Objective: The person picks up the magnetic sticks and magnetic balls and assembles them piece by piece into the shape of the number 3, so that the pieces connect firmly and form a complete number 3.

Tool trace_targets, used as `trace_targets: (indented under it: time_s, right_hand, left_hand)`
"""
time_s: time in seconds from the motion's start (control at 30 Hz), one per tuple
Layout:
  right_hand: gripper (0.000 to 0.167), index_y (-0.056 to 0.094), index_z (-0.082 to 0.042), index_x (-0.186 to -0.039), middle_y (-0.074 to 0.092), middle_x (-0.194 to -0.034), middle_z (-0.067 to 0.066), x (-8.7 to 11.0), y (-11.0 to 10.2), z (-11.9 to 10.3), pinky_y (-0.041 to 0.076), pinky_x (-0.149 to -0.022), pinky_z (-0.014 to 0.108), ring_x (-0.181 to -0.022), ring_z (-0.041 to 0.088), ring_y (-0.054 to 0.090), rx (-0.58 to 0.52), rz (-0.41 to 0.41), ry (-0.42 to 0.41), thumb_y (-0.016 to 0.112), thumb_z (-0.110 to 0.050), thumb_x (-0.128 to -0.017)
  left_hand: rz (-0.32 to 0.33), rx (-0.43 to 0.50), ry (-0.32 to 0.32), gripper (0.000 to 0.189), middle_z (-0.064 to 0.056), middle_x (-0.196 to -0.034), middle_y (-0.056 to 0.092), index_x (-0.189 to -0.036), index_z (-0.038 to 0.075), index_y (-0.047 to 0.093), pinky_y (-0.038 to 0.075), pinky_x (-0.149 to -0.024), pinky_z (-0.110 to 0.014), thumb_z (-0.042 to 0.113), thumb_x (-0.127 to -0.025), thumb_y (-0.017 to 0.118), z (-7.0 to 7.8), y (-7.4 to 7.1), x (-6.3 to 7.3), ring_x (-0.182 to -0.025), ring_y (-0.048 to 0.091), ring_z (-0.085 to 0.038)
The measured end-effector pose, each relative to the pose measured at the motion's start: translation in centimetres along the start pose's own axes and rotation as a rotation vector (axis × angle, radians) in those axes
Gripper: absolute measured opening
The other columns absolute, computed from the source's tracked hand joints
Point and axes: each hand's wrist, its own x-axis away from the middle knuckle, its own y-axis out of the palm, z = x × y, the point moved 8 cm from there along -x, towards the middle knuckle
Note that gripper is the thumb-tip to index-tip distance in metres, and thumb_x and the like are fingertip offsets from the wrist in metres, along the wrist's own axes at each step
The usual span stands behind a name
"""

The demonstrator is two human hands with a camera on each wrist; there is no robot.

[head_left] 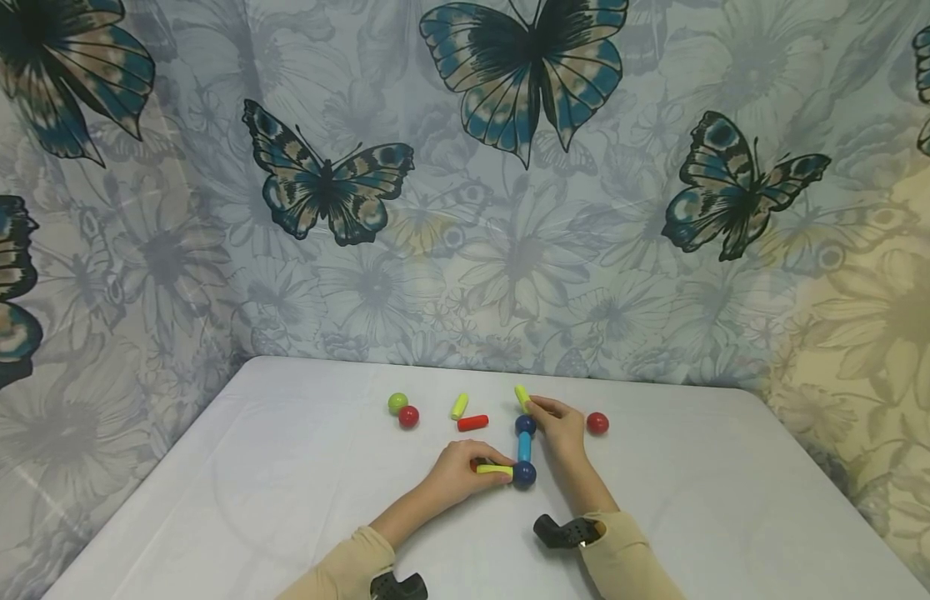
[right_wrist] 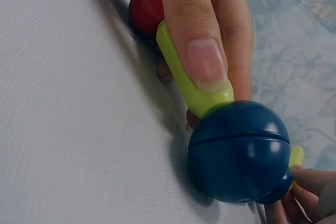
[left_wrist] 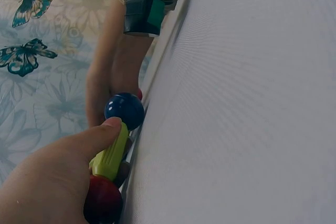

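Observation:
In the head view my left hand (head_left: 457, 472) pinches a yellow-green rod (head_left: 497, 470) that meets the near dark blue ball (head_left: 524, 476). A red ball (left_wrist: 102, 200) at the rod's other end shows in the left wrist view, partly behind the fingers. A light blue rod (head_left: 524, 448) joins that near ball to a far dark blue ball (head_left: 525, 423). My right hand (head_left: 562, 429) pinches a second yellow-green rod (head_left: 521, 395) against the far ball. The right wrist view shows my left thumb (right_wrist: 206, 66) lying along its rod, close above the white cloth.
Left of the joined pieces lie a green ball (head_left: 397, 403), a red ball (head_left: 408, 417), a loose yellow-green rod (head_left: 459, 406) and a red rod (head_left: 473, 423). Another red ball (head_left: 597, 423) sits right of my right hand. A butterfly-printed curtain (head_left: 510, 275) hangs behind the white table (head_left: 285, 467).

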Motion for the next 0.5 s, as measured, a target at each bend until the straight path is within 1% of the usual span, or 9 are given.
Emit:
trace_targets:
  time_s: [0.1,0.17,0.23,0.4,0.5]
  right_hand:
    - [0.036,0.068,-0.004,-0.12,0.065,-0.127,0.018,0.04,0.18,0.13,0.053,-0.098,0.034,-0.114,0.025,0.061,-0.032,-0.016,0.015,0.069,-0.025,-0.091]
    - [0.036,0.067,-0.004,-0.121,0.064,-0.128,0.018,0.05,0.26,0.22,0.052,-0.099,0.033,-0.116,0.025,0.061,-0.052,-0.021,0.024,0.068,-0.025,-0.091]
    - [0.037,0.067,-0.003,-0.121,0.064,-0.128,0.018,0.01,0.31,0.34,0.053,-0.098,0.03,-0.116,0.024,0.062,-0.073,-0.024,0.034,0.068,-0.024,-0.091]
    - [0.036,0.067,-0.004,-0.121,0.064,-0.128,0.019,-0.11,0.39,0.51,0.055,-0.09,0.021,-0.111,0.021,0.064,-0.108,-0.015,0.048,0.068,-0.023,-0.091]
    - [0.036,0.066,-0.003,-0.122,0.063,-0.128,0.019,-0.2,0.56,0.49,0.055,-0.087,0.02,-0.108,0.019,0.065,-0.138,-0.014,0.057,0.068,-0.021,-0.091]
  left_hand:
    - [0.0,-0.002,-0.004,0.021,0.01,-0.098,0.076,-0.101,0.024,0.078,0.045,-0.071,-0.016,0.032,-0.082,0.078,-0.01,-0.02,0.05,-0.08,0.057,0.002]
    - [-0.001,-0.003,-0.006,0.021,0.01,-0.097,0.076,-0.101,0.024,0.078,0.045,-0.071,-0.016,0.032,-0.082,0.078,-0.01,-0.02,0.06,-0.08,0.057,0.002]
    - [-0.001,-0.004,-0.008,0.021,0.01,-0.097,0.076,-0.101,0.024,0.078,0.045,-0.07,-0.016,0.032,-0.082,0.078,-0.03,-0.01,0.06,-0.08,0.057,0.002]
    - [0.001,-0.004,-0.002,0.021,0.01,-0.098,0.076,-0.102,0.024,0.078,0.045,-0.07,-0.016,0.032,-0.082,0.078,0.0,-0.04,0.04,-0.08,0.057,0.002]
    - [0.002,-0.006,0.001,0.021,0.009,-0.098,0.076,-0.102,0.024,0.077,0.045,-0.07,-0.016,0.032,-0.082,0.078,0.1,-0.12,0.08,-0.079,0.057,0.002]
